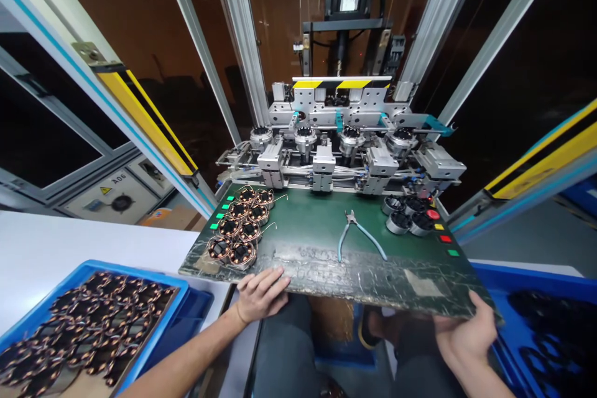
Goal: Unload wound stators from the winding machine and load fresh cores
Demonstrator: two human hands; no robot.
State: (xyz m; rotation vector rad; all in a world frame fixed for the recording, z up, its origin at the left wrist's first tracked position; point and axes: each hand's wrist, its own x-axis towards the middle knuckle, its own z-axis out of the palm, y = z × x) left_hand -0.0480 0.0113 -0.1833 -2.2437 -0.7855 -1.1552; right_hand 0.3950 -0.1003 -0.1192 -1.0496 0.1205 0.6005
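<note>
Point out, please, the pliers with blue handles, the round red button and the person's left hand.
Pliers (351,219), head view: the metal pivot above the handles.
Round red button (433,214), head view: the middle of its face.
Left hand (262,296), head view: the back of it.

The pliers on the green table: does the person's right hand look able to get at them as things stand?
Probably yes. The right hand is at the near edge of the table, the pliers lie with handles toward that edge, and the metal rings sit beyond the direct path.
</note>
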